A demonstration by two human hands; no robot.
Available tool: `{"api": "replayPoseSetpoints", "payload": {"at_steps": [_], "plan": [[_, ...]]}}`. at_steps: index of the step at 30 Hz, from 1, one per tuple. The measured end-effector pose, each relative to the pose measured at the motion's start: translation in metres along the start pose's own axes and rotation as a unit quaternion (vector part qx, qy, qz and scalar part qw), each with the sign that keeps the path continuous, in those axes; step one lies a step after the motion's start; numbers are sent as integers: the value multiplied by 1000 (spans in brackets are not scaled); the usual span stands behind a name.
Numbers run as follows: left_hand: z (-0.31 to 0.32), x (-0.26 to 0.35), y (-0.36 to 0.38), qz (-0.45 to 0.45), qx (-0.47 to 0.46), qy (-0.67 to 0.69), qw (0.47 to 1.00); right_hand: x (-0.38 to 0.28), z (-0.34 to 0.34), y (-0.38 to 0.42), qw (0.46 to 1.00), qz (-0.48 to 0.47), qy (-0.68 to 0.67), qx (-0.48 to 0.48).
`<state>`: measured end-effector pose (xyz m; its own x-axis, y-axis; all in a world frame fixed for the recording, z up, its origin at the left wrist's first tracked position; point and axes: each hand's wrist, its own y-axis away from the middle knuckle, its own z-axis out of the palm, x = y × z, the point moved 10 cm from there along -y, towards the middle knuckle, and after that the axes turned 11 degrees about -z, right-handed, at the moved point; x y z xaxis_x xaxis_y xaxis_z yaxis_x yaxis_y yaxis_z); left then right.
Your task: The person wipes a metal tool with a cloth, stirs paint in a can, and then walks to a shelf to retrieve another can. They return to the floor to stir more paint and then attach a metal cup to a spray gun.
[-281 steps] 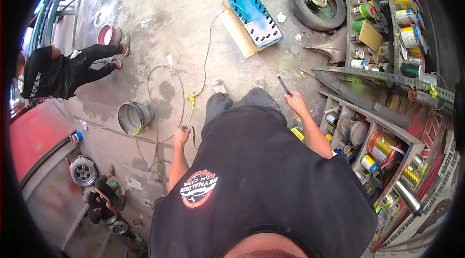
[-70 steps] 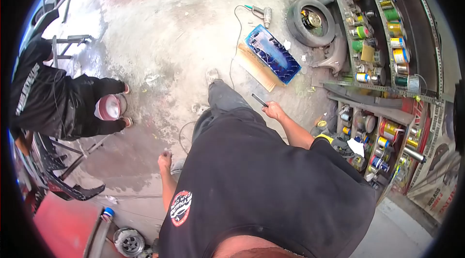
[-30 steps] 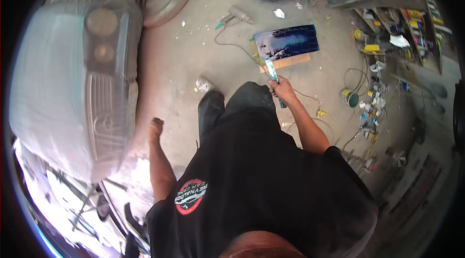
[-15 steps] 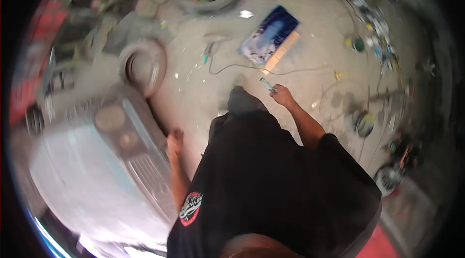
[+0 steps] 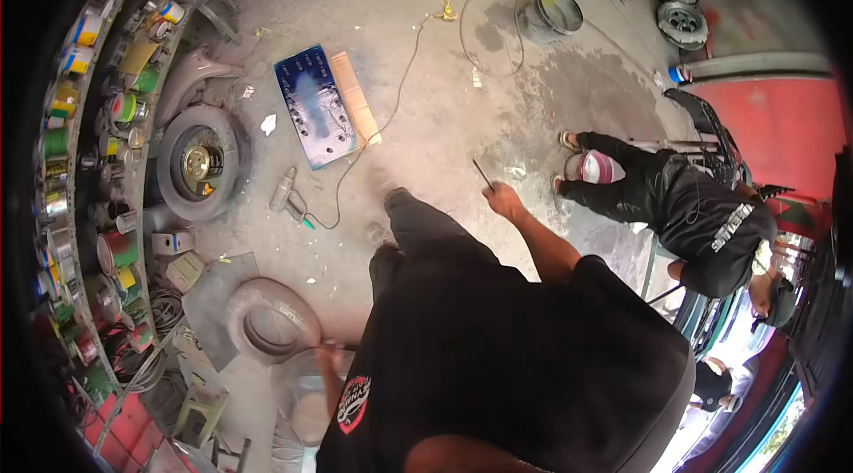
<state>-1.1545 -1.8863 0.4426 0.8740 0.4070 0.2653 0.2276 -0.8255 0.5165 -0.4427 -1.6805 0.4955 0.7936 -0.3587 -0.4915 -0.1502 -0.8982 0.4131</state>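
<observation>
My right hand [image 5: 505,201] is held out over the concrete floor, closed around a thin, flat, strip-like tool [image 5: 482,173]. The tool shows nearly edge-on, pointing up and to the left, and I cannot make out its exact kind. Low at my left side is my left hand [image 5: 330,356], blurred, close to a dusty tire [image 5: 271,320] and the car's front corner [image 5: 306,406]. Its fingers are smeared. Ahead on the floor lies a blue, patchy panel [image 5: 320,104] beside a cardboard strip [image 5: 355,100]. A grey corded tool [image 5: 284,191] rests nearer.
Shelves of paint cans [image 5: 120,109] line the left, with another tire [image 5: 203,162] beside them. A cable [image 5: 400,100] crosses the floor. A bucket [image 5: 555,11] stands ahead. A co-worker in black [image 5: 675,198] bends at the right near a red-and-white pail [image 5: 600,167]. Others are farther off.
My view has swung to the right, bringing the co-workers into sight and shifting the blue panel left. The tool in my right hand now looks narrower. The left hand stays low at my side.
</observation>
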Motion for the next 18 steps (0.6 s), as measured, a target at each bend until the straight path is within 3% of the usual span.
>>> {"api": "replayPoseSetpoints", "payload": {"at_steps": [2,4,6,7,9,10,11,12,13,14,15,17,18], "plan": [[-56,-44,-55,-16,57,-40,997,46,23,59,998,16,36,-46],[-121,-63,-132,-105,91,-68,988,94,44,113,996,75,22,-45],[-173,-30,-178,-58,139,-31,988,116,48,159,988,149,-38,-17],[-192,29,-181,59,223,-122,965,127,51,174,986,160,-37,-1],[-183,87,-225,-71,72,40,994,167,72,199,971,212,-109,35],[-173,114,-240,-135,-8,119,984,198,96,208,953,247,-164,56],[-160,171,-257,93,43,-51,993,198,86,212,954,244,-154,87],[-149,228,-256,87,74,-71,991,210,89,217,941,270,-183,91],[-119,277,-264,169,59,-87,980,203,75,223,914,325,-232,75],[-93,333,-260,264,27,-41,963,213,71,218,908,328,-245,89],[-62,390,-253,350,11,-87,933,229,73,215,902,331,-258,100],[-11,484,-241,331,-19,-164,929,235,33,201,885,355,-287,92],[2,532,-230,314,-51,-131,939,240,18,198,876,368,-300,88]]}}
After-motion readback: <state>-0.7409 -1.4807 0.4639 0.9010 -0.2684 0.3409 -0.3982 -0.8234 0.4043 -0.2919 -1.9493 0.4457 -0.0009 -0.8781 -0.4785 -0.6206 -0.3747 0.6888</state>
